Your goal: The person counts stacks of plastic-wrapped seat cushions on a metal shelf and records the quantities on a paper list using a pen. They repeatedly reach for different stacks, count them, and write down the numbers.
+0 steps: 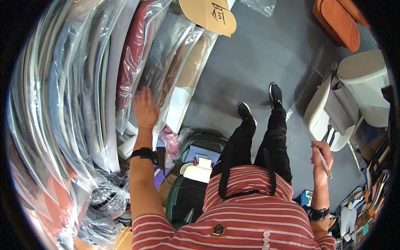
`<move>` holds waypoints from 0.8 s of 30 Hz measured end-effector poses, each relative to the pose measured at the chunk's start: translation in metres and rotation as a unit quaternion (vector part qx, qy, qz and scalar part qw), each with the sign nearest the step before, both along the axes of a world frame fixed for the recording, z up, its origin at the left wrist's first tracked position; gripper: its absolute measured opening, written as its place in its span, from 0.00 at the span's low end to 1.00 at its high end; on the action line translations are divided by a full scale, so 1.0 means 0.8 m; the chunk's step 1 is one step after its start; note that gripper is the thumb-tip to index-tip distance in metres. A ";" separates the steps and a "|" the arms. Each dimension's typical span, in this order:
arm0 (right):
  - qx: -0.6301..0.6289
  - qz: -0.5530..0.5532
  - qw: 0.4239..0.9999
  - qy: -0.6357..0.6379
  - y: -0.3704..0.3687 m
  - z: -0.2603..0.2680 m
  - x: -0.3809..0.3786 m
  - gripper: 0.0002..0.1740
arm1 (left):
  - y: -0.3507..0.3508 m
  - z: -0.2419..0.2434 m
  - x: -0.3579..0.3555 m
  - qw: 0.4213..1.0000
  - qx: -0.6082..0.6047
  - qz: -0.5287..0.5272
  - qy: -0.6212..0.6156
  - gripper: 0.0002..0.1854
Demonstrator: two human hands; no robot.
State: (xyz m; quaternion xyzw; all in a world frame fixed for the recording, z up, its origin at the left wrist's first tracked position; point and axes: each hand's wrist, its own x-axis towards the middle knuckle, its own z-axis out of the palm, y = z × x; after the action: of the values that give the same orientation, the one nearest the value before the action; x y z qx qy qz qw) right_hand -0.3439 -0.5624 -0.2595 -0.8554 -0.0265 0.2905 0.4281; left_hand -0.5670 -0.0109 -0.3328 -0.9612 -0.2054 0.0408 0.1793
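Observation:
My left hand (145, 106) lies flat, palm down, on a dark roll of sheet material (159, 53) wrapped in clear plastic. Its fingers point away from me and grip nothing. Left of it is a red plastic-wrapped roll (132, 65); on its right lie a brown wrapped roll (176, 67) and a tan one (195, 56). Out to the right, over the floor, my right hand (322, 159) pinches a slim pen-like tool (325, 164) with a pointed tip. Exactly which tool it is, I cannot tell.
A tan card template (209, 14) with handwriting overhangs the rolls. Orange padded pieces (339, 25) and light grey upholstered pieces (318, 107) stand at right. A dark green bag (184, 200) with a blue box (201, 154) is by my legs. Crumpled plastic (109, 193) lies lower left.

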 end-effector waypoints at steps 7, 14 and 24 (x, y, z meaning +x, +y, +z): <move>-0.002 0.009 1.000 -0.002 0.003 -0.006 0.003 0.08 | 0.066 -0.040 -0.024 0.968 0.004 0.225 0.108 0.19; -0.007 0.001 1.000 0.012 0.010 -0.020 -0.004 0.08 | 0.095 0.023 -0.031 0.972 -0.032 0.225 -0.065 0.18; -0.009 0.010 1.000 0.021 -0.004 -0.034 -0.011 0.09 | 0.038 0.014 -0.004 0.976 -0.050 0.207 -0.037 0.20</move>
State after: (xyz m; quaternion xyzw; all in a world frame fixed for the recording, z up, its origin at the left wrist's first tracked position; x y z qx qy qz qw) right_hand -0.3524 -0.5654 -0.2865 -0.8528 -0.0233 0.3125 0.4179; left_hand -0.5706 0.0198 -0.3213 -0.9064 -0.4043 0.0519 0.1109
